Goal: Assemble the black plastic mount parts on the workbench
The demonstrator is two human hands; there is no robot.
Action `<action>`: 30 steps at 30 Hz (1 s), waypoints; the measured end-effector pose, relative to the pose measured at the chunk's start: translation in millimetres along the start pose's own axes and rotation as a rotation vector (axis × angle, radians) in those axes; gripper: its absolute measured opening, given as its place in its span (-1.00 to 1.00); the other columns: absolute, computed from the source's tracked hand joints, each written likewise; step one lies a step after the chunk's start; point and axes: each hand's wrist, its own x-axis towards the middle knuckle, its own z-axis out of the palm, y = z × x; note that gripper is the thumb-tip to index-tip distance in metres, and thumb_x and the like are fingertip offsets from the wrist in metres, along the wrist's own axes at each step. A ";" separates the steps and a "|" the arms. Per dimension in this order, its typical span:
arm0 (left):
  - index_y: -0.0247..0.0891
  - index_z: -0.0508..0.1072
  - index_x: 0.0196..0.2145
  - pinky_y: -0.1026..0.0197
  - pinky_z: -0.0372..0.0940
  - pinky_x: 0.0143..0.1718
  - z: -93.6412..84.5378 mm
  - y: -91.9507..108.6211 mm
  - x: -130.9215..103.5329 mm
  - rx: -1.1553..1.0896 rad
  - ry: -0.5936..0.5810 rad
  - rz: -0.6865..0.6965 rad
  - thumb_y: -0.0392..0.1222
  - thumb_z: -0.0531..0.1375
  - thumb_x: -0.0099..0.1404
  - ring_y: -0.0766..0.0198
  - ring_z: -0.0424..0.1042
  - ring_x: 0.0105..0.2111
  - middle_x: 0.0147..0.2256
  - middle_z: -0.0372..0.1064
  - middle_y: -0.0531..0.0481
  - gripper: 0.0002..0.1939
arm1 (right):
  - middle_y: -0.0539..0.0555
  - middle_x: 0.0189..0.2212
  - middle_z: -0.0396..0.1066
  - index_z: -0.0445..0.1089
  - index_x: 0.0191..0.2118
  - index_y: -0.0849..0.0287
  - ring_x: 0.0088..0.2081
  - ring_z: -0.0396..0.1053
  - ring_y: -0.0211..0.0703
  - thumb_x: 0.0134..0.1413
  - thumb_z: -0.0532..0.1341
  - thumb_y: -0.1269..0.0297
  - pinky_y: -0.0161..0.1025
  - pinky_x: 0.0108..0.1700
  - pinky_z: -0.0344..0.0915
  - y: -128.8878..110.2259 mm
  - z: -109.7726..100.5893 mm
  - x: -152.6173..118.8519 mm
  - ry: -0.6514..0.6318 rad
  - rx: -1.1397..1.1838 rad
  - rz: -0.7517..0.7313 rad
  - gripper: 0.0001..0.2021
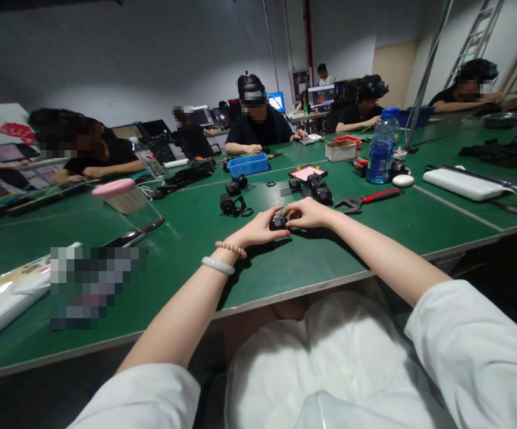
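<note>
Near the front edge of the green table, my left hand is wrapped round a small black part. My right hand meets it from the right, its fingers curled at the part's right side over something dark; whether that is a separate piece I cannot tell. Beyond my hands lie black fittings with thin dark pins to their left. More black fittings and a black ring are at the left, and another small ring lies farther back.
An adjustable wrench with a red handle lies right of my hands. Behind are a blue tray, a pink-lined tray, a white box and a blue bottle. A pink-lidded cup stands left. Several people sit around the table.
</note>
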 end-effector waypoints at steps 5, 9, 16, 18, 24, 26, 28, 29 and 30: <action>-0.31 0.20 -0.08 0.19 0.13 -0.22 2.7 7.2 2.5 0.089 0.067 0.032 0.05 0.14 -0.10 0.17 0.26 -0.25 -0.21 0.28 -0.07 -0.37 | 0.02 -0.49 0.38 0.36 -0.25 0.23 -0.46 0.29 -0.31 -0.23 0.20 0.25 -0.39 -0.39 0.12 2.8 -0.6 -2.2 0.011 -0.003 0.005 -0.68; -0.32 0.28 -0.17 0.24 0.14 -0.35 2.1 10.3 2.7 0.178 0.066 0.034 0.08 0.09 -0.05 0.23 0.26 -0.37 -0.36 0.30 -0.01 -0.47 | 0.03 -0.49 0.38 0.36 -0.25 0.23 -0.45 0.30 -0.30 -0.23 0.20 0.25 -0.39 -0.38 0.13 2.9 -0.5 -2.5 0.009 -0.013 0.015 -0.68; -0.32 0.28 -0.21 0.26 0.14 -0.37 1.4 11.3 2.2 0.170 0.064 0.015 0.08 0.10 -0.07 0.25 0.25 -0.39 -0.40 0.28 0.01 -0.48 | 0.03 -0.45 0.38 0.33 -0.20 0.20 -0.42 0.30 -0.29 -0.20 0.18 0.22 -0.37 -0.35 0.15 1.5 -6.3 -5.2 -0.041 -0.082 0.005 -0.66; -0.31 0.28 -0.21 0.25 0.14 -0.36 1.3 9.7 1.9 0.151 0.067 0.001 0.08 0.11 -0.09 0.24 0.26 -0.38 -0.38 0.28 0.00 -0.48 | 0.04 -0.42 0.38 0.30 -0.16 0.18 -0.40 0.30 -0.28 -0.22 0.19 0.19 -0.36 -0.33 0.15 2.2 -10.1 -8.0 -0.064 -0.109 0.012 -0.61; -0.29 0.23 -0.18 0.24 0.15 -0.35 0.9 3.5 0.7 0.077 0.037 -0.050 0.08 0.11 -0.09 0.24 0.26 -0.36 -0.33 0.27 0.00 -0.46 | 0.08 -0.34 0.37 0.29 -0.14 0.18 -0.34 0.30 -0.24 -0.28 0.22 0.15 -0.36 -0.31 0.17 6.6 -18.0 -15.2 -0.141 -0.156 0.046 -0.53; -0.29 0.21 -0.17 0.24 0.15 -0.36 0.8 2.7 0.5 0.050 0.013 -0.067 0.08 0.10 -0.08 0.24 0.26 -0.37 -0.33 0.26 -0.01 -0.46 | 0.08 -0.34 0.37 0.30 -0.15 0.19 -0.35 0.30 -0.24 -0.27 0.22 0.15 -0.36 -0.32 0.17 7.8 -17.9 -15.1 -0.166 -0.155 0.047 -0.55; -0.30 0.20 -0.17 0.24 0.15 -0.36 0.7 2.6 0.4 0.024 -0.013 -0.089 0.07 0.10 -0.07 0.24 0.26 -0.37 -0.32 0.25 -0.01 -0.46 | 0.08 -0.34 0.36 0.31 -0.16 0.20 -0.37 0.29 -0.25 -0.27 0.22 0.15 -0.37 -0.35 0.17 8.6 -16.3 -13.9 -0.178 -0.148 0.056 -0.56; -0.30 0.19 -0.16 0.24 0.15 -0.36 0.6 2.7 0.4 0.010 -0.025 -0.101 0.07 0.09 -0.07 0.25 0.25 -0.37 -0.32 0.25 -0.01 -0.46 | 0.08 -0.33 0.36 0.31 -0.16 0.20 -0.38 0.29 -0.26 -0.28 0.22 0.15 -0.37 -0.36 0.16 8.9 -15.0 -13.0 -0.175 -0.144 0.060 -0.55; -0.30 0.18 -0.16 0.24 0.15 -0.36 0.5 2.9 0.5 -0.005 -0.036 -0.113 0.06 0.09 -0.06 0.25 0.25 -0.37 -0.32 0.24 -0.01 -0.46 | 0.08 -0.32 0.35 0.30 -0.15 0.20 -0.38 0.28 -0.26 -0.30 0.23 0.15 -0.38 -0.37 0.16 9.3 -13.5 -12.2 -0.170 -0.138 0.061 -0.52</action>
